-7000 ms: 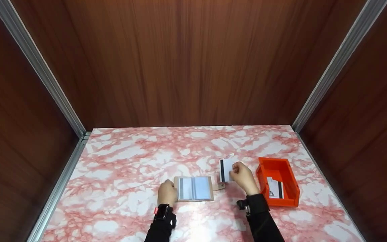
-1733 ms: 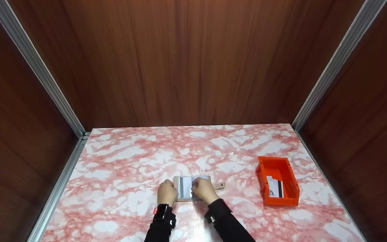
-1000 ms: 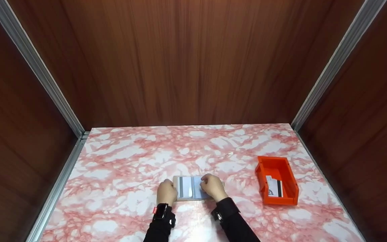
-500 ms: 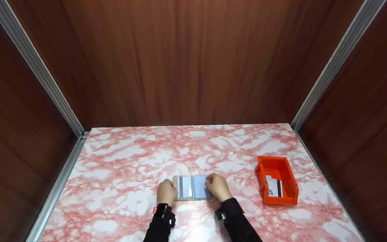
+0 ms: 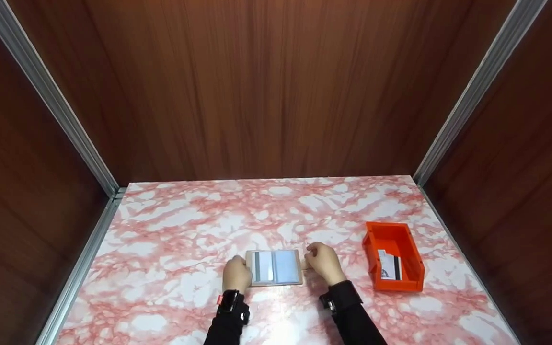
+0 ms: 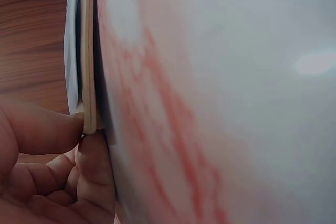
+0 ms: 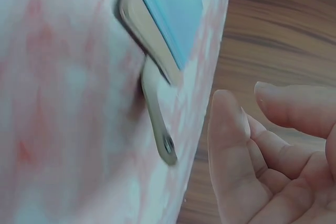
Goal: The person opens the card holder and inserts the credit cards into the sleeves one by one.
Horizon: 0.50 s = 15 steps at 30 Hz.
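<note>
A beige card holder [image 5: 274, 267] with clear sleeves lies flat on the pink marbled table [image 5: 185, 230]; a card with a dark stripe shows in its left sleeve. My left hand [image 5: 236, 272] pinches the holder's left edge [image 6: 88, 77], thumb on top and fingers curled beside it. My right hand [image 5: 321, 261] sits just past the holder's right edge, fingers [image 7: 228, 124] loosely curled and holding nothing. It is a little apart from the holder's strap tab [image 7: 157, 124] and the blue sleeve [image 7: 173, 19].
An orange bin [image 5: 372, 249] stands to the right of my right hand, with cards [image 5: 391, 265] inside. Brown wooden walls with metal corner rails [image 5: 84, 143] enclose the table at the back and both sides.
My right hand held a striped card 7 s ago, then lay on the holder. It has slid right off the holder and holds nothing now. The left hand has stayed put.
</note>
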Motion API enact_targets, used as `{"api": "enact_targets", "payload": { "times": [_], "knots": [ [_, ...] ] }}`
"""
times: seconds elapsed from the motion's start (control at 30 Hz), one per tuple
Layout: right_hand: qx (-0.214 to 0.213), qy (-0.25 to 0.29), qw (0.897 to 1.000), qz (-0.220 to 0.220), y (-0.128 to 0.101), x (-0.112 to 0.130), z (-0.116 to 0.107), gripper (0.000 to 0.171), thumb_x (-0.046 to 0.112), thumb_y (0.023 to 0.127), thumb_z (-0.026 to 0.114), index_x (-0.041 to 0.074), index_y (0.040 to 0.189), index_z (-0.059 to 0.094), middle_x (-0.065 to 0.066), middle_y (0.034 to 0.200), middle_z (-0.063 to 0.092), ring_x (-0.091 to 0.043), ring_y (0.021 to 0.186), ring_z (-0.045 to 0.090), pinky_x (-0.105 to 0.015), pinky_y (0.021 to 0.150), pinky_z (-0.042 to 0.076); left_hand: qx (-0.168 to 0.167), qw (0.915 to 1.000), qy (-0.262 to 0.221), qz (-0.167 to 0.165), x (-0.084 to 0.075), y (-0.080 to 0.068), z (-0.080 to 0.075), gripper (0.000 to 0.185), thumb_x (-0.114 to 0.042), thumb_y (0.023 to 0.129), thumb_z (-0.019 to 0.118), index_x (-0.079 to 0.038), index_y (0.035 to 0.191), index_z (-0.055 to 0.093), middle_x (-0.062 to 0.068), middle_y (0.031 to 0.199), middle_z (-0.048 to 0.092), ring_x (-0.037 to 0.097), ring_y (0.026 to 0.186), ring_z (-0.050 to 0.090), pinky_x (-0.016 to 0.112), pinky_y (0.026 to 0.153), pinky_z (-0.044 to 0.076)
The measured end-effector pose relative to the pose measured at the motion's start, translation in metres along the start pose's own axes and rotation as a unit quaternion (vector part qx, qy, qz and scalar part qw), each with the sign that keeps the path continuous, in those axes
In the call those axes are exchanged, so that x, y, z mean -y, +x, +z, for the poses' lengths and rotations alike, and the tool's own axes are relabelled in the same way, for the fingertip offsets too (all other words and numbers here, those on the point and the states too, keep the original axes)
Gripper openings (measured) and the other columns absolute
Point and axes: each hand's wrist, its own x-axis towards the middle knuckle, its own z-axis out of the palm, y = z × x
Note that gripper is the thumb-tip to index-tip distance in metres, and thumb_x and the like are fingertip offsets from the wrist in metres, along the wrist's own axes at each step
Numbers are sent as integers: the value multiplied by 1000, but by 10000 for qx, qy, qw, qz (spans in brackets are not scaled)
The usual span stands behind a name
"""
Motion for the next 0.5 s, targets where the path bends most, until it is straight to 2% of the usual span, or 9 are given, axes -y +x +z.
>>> {"api": "enact_targets", "payload": {
  "times": [0.17,0.5],
  "knots": [
    [-38,36,9999,114,0,-6,-17,17,1,84,67,-6,101,68,-6,77,63,-21,68,59,-38,65,49,24,10000,-26,-44,0,0,0,6,6,77,64,1,79,61,13,73,61,35,72,62,48,71,51],
    [-176,-142,9987,463,-1,-24,-52,20,4,88,66,-6,105,68,-8,81,66,-22,71,59,-40,70,50,12,9999,-62,-81,0,1,1,5,6,77,63,2,80,62,14,73,62,36,73,63,48,71,51]
  ]
}}
